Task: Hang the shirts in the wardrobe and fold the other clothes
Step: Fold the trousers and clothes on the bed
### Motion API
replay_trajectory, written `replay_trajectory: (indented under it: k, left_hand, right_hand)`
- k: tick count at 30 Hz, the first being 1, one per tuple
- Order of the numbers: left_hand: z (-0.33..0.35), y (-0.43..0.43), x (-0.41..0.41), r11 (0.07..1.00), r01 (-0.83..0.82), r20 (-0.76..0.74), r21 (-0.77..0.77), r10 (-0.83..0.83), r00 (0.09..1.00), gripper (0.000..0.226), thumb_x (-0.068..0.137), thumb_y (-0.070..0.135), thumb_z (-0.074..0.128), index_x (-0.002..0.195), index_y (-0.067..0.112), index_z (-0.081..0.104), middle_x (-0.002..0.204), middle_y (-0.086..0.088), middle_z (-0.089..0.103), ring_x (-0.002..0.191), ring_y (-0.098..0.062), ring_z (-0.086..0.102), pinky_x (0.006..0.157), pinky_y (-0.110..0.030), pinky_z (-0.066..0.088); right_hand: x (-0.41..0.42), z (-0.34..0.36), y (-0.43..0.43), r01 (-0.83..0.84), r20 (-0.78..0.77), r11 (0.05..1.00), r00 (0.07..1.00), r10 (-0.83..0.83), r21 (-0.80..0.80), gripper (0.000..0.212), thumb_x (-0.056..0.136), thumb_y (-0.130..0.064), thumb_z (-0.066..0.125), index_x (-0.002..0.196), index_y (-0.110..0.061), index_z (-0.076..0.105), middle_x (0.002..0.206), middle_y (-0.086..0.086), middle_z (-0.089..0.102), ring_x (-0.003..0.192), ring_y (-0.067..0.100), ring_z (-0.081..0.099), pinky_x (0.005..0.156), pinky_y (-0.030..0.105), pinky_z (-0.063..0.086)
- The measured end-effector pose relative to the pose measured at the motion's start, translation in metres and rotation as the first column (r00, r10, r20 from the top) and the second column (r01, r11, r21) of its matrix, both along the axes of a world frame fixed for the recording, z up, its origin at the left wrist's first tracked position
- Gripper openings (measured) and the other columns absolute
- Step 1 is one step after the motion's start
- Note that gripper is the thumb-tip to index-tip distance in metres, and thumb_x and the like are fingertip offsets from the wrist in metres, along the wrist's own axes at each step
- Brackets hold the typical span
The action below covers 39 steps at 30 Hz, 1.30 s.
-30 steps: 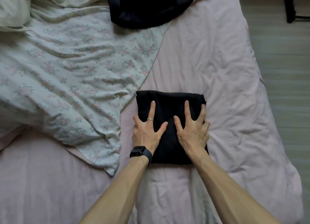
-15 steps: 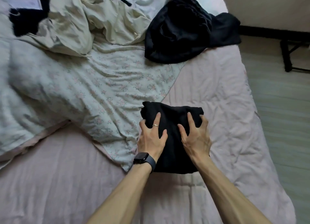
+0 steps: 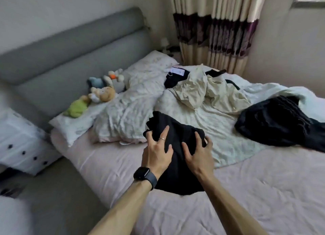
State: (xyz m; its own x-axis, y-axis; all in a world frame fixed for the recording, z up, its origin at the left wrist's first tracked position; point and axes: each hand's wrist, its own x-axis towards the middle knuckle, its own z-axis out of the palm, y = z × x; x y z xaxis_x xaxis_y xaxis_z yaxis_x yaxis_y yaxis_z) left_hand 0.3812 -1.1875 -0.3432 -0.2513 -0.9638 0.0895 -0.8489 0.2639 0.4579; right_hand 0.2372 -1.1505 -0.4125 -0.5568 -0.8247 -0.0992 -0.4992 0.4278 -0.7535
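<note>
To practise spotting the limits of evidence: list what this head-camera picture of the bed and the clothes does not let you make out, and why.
Head view:
1. Folded black garment: its kind; folded, with left hand and right hand gripping it.
2. Black heap: its full extent; cut off by the right edge.
3. White label by the pillow: its print; too small and blurred.
4. Wardrobe: out of frame.

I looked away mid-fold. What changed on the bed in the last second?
The left hand and right hand, pressing flat before, now grip the folded black garment, which looks lifted off the pink sheet. The loose black pile and cream garment stayed put.
</note>
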Motion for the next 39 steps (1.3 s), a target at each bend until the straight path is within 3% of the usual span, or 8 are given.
replay_trajectory:
  k: [4,6,10,12,16,18,26,39]
  left_hand:
    - [0.114,0.004,0.074,0.976,-0.079,0.057,-0.204,0.093,0.994,0.064,0.094,0.029,0.062,0.151,0.04,0.036,0.143,-0.011,0.028,0.092,-0.032,0.064,0.082,-0.039,0.056]
    - [0.163,0.016,0.115,0.949,-0.145,0.058,-0.281,0.167,0.984,0.062,0.093,0.025,0.062,0.15,0.039,0.039,0.144,-0.011,0.028,0.091,-0.032,0.064,0.084,-0.041,0.055]
    - [0.232,0.055,0.208,0.868,-0.346,0.093,-0.355,0.401,0.911,0.061,0.095,0.032,0.059,0.15,0.043,0.036,0.144,-0.006,0.026,0.091,-0.033,0.063,0.083,-0.039,0.051]
    - [0.247,0.085,0.26,0.803,-0.461,0.048,-0.378,0.514,0.856,0.062,0.094,0.035,0.06,0.15,0.045,0.035,0.144,-0.006,0.027,0.087,-0.034,0.064,0.083,-0.04,0.053]
    - [0.254,0.144,0.337,0.671,-0.632,-0.079,-0.389,0.659,0.748,0.063,0.093,0.037,0.063,0.15,0.043,0.036,0.138,-0.008,0.032,0.081,-0.032,0.062,0.079,-0.041,0.056]
    - [0.252,0.174,0.357,0.591,-0.711,-0.158,-0.38,0.716,0.68,0.064,0.093,0.037,0.064,0.15,0.042,0.036,0.138,-0.01,0.032,0.073,-0.027,0.056,0.08,-0.037,0.053]
    - [0.271,0.285,0.404,0.271,-0.85,-0.36,-0.452,0.816,0.452,0.066,0.09,0.032,0.07,0.15,0.038,0.041,0.132,-0.013,0.039,0.071,-0.026,0.055,0.081,-0.037,0.051]
    - [0.421,0.487,0.524,-0.04,-0.769,-0.187,-0.638,0.977,0.104,0.063,0.092,0.036,0.063,0.15,0.04,0.037,0.144,-0.006,0.029,0.109,-0.032,0.06,0.091,-0.043,0.054]
  right_hand:
    - [0.082,0.074,-0.036,-0.103,0.592,0.99,0.793,0.143,-0.101,0.111,0.072,-0.081,0.066,0.157,-0.039,0.008,0.164,0.001,0.022,0.144,0.024,0.039,0.117,0.045,0.036]
    - [0.132,0.111,-0.046,-0.256,0.803,0.949,0.516,0.297,-0.186,0.094,0.077,-0.072,0.071,0.153,-0.036,0.029,0.154,-0.002,0.044,0.132,0.019,0.054,0.113,0.044,0.042]
    - [0.233,0.177,-0.037,-0.525,0.863,0.74,0.02,0.505,-0.42,0.063,0.092,-0.055,0.067,0.145,-0.026,0.051,0.142,0.004,0.06,0.129,0.025,0.058,0.112,0.047,0.041]
    - [0.279,0.204,-0.019,-0.533,0.808,0.706,0.069,0.585,-0.466,0.058,0.091,-0.047,0.072,0.141,-0.025,0.054,0.132,0.0,0.067,0.121,0.02,0.064,0.107,0.043,0.048]
    - [0.352,0.242,0.027,-0.544,0.367,0.712,0.614,0.699,-0.444,0.079,0.087,-0.062,0.064,0.153,-0.034,0.03,0.142,-0.003,0.055,0.128,0.019,0.056,0.107,0.038,0.045]
    - [0.381,0.256,0.051,-0.593,0.078,0.667,0.718,0.692,-0.45,0.076,0.096,-0.058,0.051,0.159,-0.035,0.013,0.144,0.007,0.045,0.122,0.031,0.057,0.094,0.041,0.048]
    - [0.456,0.31,0.126,-0.812,-0.322,0.387,0.543,0.776,-0.436,0.072,0.1,-0.058,0.041,0.158,-0.042,0.001,0.132,0.005,0.041,0.096,0.034,0.063,0.068,0.039,0.043]
    - [0.646,0.423,0.304,-0.781,-0.237,-0.028,0.154,0.959,-0.623,0.07,0.102,-0.055,0.036,0.158,-0.035,-0.001,0.144,0.012,0.036,0.089,0.037,0.063,0.069,0.04,0.046]
